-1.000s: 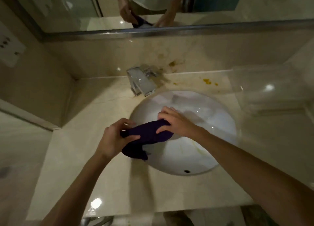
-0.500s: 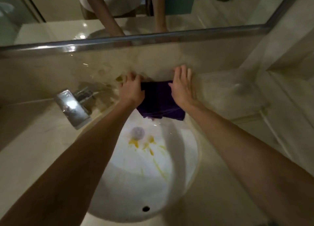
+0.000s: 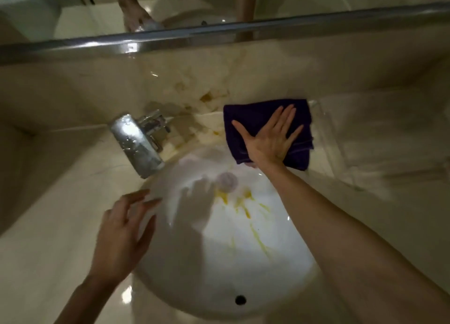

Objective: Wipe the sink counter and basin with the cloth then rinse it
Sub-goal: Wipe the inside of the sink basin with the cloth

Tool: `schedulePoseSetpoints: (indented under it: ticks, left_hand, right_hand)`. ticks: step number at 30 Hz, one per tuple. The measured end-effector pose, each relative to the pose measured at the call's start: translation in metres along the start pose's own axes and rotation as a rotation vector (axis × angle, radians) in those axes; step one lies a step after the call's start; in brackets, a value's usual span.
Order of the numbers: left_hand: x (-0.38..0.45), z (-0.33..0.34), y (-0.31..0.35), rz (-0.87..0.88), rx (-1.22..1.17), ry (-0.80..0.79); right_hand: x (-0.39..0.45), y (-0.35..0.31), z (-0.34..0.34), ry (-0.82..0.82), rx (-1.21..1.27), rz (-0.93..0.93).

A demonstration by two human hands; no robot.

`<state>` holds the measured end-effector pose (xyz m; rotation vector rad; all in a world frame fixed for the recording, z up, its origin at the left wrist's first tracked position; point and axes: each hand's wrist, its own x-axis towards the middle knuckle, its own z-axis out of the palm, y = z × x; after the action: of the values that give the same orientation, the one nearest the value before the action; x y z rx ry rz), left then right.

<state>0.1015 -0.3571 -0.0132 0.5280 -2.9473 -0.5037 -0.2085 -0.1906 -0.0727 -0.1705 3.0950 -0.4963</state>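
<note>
A dark purple cloth (image 3: pixel 253 119) lies flat on the beige counter (image 3: pixel 60 226) behind the basin, right of the tap. My right hand (image 3: pixel 270 138) presses flat on it with fingers spread. My left hand (image 3: pixel 121 233) hovers empty, fingers apart, over the basin's left rim. The white oval basin (image 3: pixel 199 270) has yellow streaks (image 3: pixel 243 206) running down from near the drain plug (image 3: pixel 227 181). Yellow-brown stains (image 3: pixel 207 97) mark the backsplash and the counter beside the tap.
A chrome tap (image 3: pixel 136 143) juts over the basin's back left. A mirror with a metal lower rail (image 3: pixel 219 35) runs along the wall above. A clear plastic tray (image 3: pixel 365 138) sits on the counter to the right of the cloth. An overflow hole (image 3: pixel 240 300) is at the basin's near side.
The cloth has slid right along the back counter under my right hand. My left hand let go of it and drew back to the basin's left rim.
</note>
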Motion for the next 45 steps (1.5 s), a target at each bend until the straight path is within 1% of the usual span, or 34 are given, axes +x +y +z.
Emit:
schedulePoseSetpoints:
  ticks: [2, 4, 5, 6, 8, 11, 13, 17, 20, 22, 25, 27, 29, 30, 32, 33, 35, 37, 39, 41, 43, 45]
  left_hand:
    - [-0.002, -0.005, -0.027, -0.207, 0.04, -0.018]
    - [0.003, 0.003, -0.043, -0.402, -0.075, -0.081]
    - [0.004, 0.011, -0.048, -0.431, -0.105, -0.133]
    - [0.004, 0.019, -0.052, -0.407, -0.084, -0.175]
    - [0.005, 0.027, -0.058, -0.336, -0.007, -0.204]
    - [0.008, 0.025, -0.061, -0.343, -0.032, -0.247]
    - [0.009, 0.025, -0.062, -0.35, -0.024, -0.247]
    - [0.008, 0.025, -0.061, -0.342, -0.034, -0.26]
    - [0.008, 0.024, -0.061, -0.357, -0.042, -0.253]
    - [0.009, 0.025, -0.062, -0.352, -0.041, -0.252]
    - [0.007, 0.026, -0.065, -0.339, -0.037, -0.256]
    - [0.007, 0.026, -0.066, -0.329, -0.032, -0.258]
    - [0.008, 0.024, -0.066, -0.328, -0.052, -0.288]
    - [0.008, 0.023, -0.065, -0.329, -0.061, -0.307]
    - [0.009, 0.022, -0.064, -0.327, -0.051, -0.33]
    - [0.01, 0.021, -0.064, -0.326, -0.042, -0.345]
    - [0.013, 0.019, -0.064, -0.33, -0.04, -0.386]
    - [0.014, 0.016, -0.063, -0.34, -0.047, -0.424]
    - [0.015, 0.016, -0.063, -0.339, -0.05, -0.431]
    - [0.014, 0.017, -0.063, -0.336, -0.068, -0.427]
    - [0.013, 0.018, -0.064, -0.328, -0.072, -0.413]
    - [0.013, 0.019, -0.064, -0.329, -0.073, -0.412]
  right_hand:
    - [0.0, -0.015, 0.004, -0.001, -0.008, 0.056]
    - [-0.005, -0.034, 0.009, -0.015, -0.026, 0.062]
    - [-0.012, -0.045, 0.011, -0.027, -0.026, 0.04]
    - [-0.021, -0.057, 0.016, -0.035, -0.024, 0.008]
    - [-0.045, -0.088, 0.028, -0.022, 0.007, -0.082]
    - [-0.086, -0.134, 0.046, -0.043, 0.056, -0.262]
    - [-0.097, -0.144, 0.053, -0.019, 0.082, -0.362]
    - [-0.084, -0.12, 0.053, 0.003, -0.013, -0.461]
    - [-0.072, -0.095, 0.046, 0.055, -0.003, -0.474]
    - [-0.057, -0.062, 0.037, 0.105, -0.022, -0.413]
    - [-0.022, 0.005, 0.014, 0.194, -0.063, -0.228]
    - [-0.003, 0.042, -0.003, 0.153, -0.094, -0.18]
    - [0.005, 0.057, -0.009, 0.066, -0.096, -0.168]
    - [0.005, 0.056, -0.008, 0.067, -0.095, -0.162]
    - [-0.004, 0.04, 0.001, 0.131, -0.099, -0.172]
    - [-0.013, 0.022, 0.007, 0.163, -0.1, -0.207]
    - [-0.039, -0.032, 0.026, 0.188, -0.058, -0.359]
    - [-0.07, -0.093, 0.046, 0.112, 0.018, -0.518]
    - [-0.088, -0.126, 0.055, 0.032, 0.096, -0.59]
    - [-0.08, -0.118, 0.055, 0.059, 0.138, -0.688]
    - [-0.058, -0.092, 0.048, 0.11, 0.09, -0.859]
    - [-0.042, -0.067, 0.04, 0.119, 0.004, -0.976]
